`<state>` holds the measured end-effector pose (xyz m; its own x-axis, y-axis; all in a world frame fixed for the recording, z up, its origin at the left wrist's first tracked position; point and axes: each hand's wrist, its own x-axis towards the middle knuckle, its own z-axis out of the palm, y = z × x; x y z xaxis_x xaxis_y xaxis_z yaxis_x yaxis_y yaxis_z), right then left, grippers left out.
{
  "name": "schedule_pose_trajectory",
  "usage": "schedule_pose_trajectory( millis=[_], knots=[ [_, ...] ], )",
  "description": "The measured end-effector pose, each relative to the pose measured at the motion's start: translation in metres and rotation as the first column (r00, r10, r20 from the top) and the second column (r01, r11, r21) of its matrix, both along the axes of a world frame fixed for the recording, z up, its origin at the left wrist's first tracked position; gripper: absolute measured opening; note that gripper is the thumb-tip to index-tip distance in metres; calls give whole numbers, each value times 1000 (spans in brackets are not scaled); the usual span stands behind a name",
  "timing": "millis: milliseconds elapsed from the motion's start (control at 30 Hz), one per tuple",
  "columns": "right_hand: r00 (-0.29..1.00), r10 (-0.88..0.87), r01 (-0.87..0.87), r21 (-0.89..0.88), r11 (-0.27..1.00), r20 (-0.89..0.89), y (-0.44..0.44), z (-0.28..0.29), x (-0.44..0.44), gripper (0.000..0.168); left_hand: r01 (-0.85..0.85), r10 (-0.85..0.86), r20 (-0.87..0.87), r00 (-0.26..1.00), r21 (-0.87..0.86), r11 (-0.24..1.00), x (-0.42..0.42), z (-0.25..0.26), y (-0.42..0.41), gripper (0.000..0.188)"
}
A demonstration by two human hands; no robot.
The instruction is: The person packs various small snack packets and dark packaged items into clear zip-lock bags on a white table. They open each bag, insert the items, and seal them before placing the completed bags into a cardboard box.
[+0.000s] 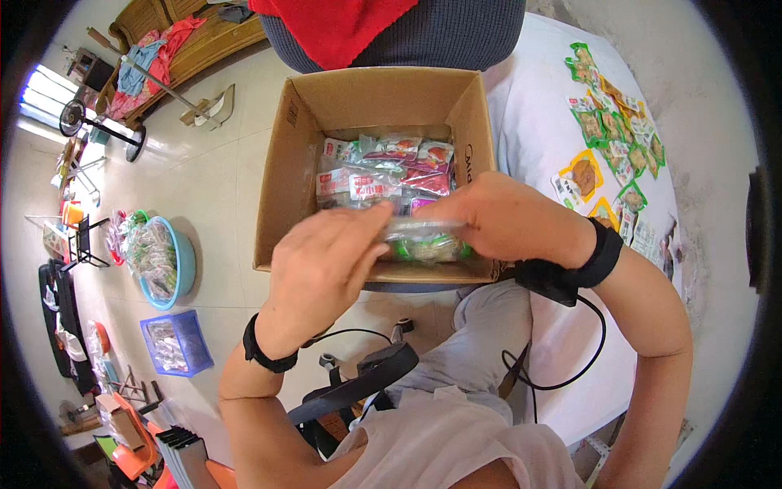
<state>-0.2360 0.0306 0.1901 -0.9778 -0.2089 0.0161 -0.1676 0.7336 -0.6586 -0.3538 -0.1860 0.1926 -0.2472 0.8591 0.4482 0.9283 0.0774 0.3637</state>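
Over the near side of an open cardboard box [372,91], both my hands grip the top edge of a clear plastic bag [427,229]. A green-edged food packet [431,249] shows inside the bag. My left hand [327,266] pinches the bag's left end between thumb and fingers. At its right end, my right hand [510,214] has its fingers curled on the edge, which is blurred. Beyond them in the box lie several sealed plastic packets [372,183] with red, white and purple printing. My hands hide part of the box's near side.
A white-covered table [525,91] on the right bears scattered green and yellow food packets [611,122]. The box rests on a dark padded seat [476,36]. On the floor to the left stand a blue tub [186,263] and a blue basket [198,342], both holding bagged packets. Cables hang by my wrists.
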Motion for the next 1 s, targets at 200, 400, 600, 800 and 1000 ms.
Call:
schedule_pose_trajectory(
  millis=[200,400,600,800,1000],
  knots=[
    [742,-407,627,-338,701,532,12,-5,-33,20,-323,275,175,945,406,855,-33,-22,-33,30],
    [565,-241,820,-505,270,789,-8,-26,-73,30,-445,319,349,881,386,808,-43,-50,-43,29],
    [568,-250,801,-597,-50,784,-41,-77,-112,30,-432,309,362,880,334,838,-44,-49,-43,26],
    [506,-413,776,-609,-165,757,-74,-101,-146,40,-410,312,306,900,348,843,-44,-48,-41,25],
    [464,-321,853,-514,-89,826,-65,-108,-158,43,-385,305,261,916,350,854,-43,-48,-39,23]
  ],
)
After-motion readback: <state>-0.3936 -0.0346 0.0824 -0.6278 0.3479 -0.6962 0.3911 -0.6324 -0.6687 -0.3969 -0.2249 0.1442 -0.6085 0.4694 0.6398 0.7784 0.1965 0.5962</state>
